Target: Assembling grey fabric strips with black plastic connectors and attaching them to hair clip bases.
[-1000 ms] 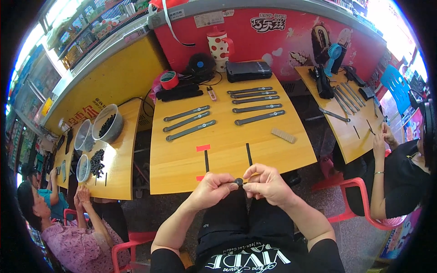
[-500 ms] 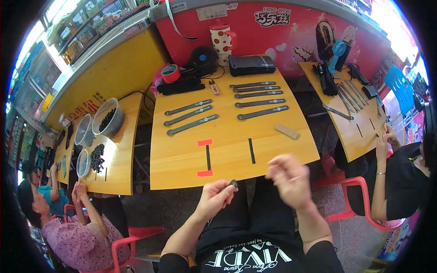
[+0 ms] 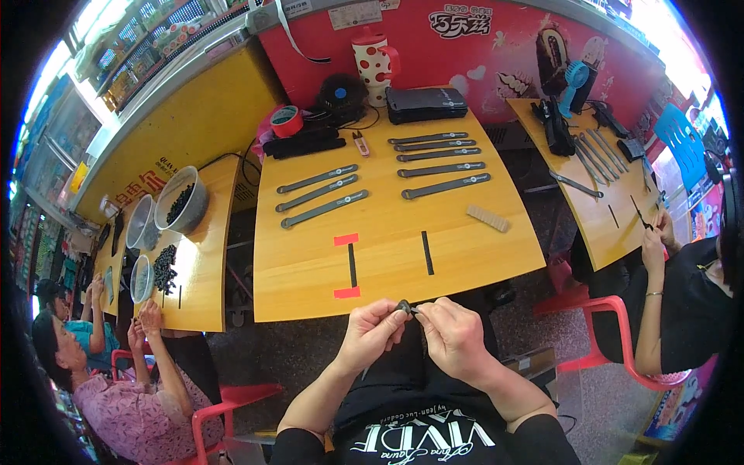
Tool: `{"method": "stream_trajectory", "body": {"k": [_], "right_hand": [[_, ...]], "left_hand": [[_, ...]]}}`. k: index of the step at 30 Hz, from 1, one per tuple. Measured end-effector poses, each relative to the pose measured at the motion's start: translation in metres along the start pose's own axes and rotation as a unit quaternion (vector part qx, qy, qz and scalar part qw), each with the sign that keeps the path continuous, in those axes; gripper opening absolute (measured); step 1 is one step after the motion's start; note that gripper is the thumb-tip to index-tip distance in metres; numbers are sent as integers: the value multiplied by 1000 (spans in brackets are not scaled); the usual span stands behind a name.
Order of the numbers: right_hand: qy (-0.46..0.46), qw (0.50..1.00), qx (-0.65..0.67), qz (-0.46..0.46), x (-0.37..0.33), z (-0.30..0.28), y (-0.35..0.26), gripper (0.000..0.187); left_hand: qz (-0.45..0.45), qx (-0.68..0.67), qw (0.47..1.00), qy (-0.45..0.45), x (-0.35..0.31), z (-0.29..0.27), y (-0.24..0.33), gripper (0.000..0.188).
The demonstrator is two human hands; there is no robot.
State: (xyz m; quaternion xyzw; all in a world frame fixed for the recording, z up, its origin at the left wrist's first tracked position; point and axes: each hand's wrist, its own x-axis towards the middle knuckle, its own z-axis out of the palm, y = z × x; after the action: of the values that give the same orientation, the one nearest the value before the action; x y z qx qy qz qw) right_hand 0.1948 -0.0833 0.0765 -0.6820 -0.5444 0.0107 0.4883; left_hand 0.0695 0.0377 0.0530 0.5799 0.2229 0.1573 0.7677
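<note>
Just beyond the table's near edge, my left hand (image 3: 372, 329) pinches a small dark rounded piece (image 3: 403, 307) between thumb and fingertips. Close against it on the right is my right hand (image 3: 451, 333), its fingers closed at a short dark end that sticks out of the piece. What this end belongs to is mostly hidden by the fingers. On the wooden table (image 3: 310, 267) ahead lie flat grey straps with one looped end: a left group of three (image 3: 322, 194) and a right group of several (image 3: 446, 184).
Red tape (image 3: 346, 239) and black strips (image 3: 428, 253) mark the tabletop. A beige ribbed block (image 3: 487, 218) lies at right. Scissors-like snips (image 3: 361, 144), a tape roll (image 3: 286, 122), a black pouch (image 3: 426, 105) and a dotted cup (image 3: 374, 66) stand farther back. People work at both side tables.
My right hand has moved left and down to meet the dark piece in my left hand, and its fingers have closed there. My left hand has barely moved.
</note>
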Motion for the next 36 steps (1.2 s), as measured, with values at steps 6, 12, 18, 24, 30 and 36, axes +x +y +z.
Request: {"method": "stream_trajectory", "body": {"k": [6,12,18,24,30,36], "right_hand": [[-7,999,-45,-6,0,-1,-3,13],[26,998,-57,-23,2,-4,-6,15],[-1,997,-75,-24,1,-4,-5,17],[10,994,-103,-31,0,-4,-5,18],[5,993,-108,-35,1,-7,-7,20],[23,992,-118,-44,0,-7,-6,21]], "left_hand": [[3,0,1000,-4,-1,-3,-2,13],[16,14,1000,8,-1,3,2,13],[10,50,999,16,-2,3,3,13],[59,97,993,20,-3,6,5,12],[47,101,994,22,-3,7,7,12],[71,114,991,12,-2,6,7,10]]}}
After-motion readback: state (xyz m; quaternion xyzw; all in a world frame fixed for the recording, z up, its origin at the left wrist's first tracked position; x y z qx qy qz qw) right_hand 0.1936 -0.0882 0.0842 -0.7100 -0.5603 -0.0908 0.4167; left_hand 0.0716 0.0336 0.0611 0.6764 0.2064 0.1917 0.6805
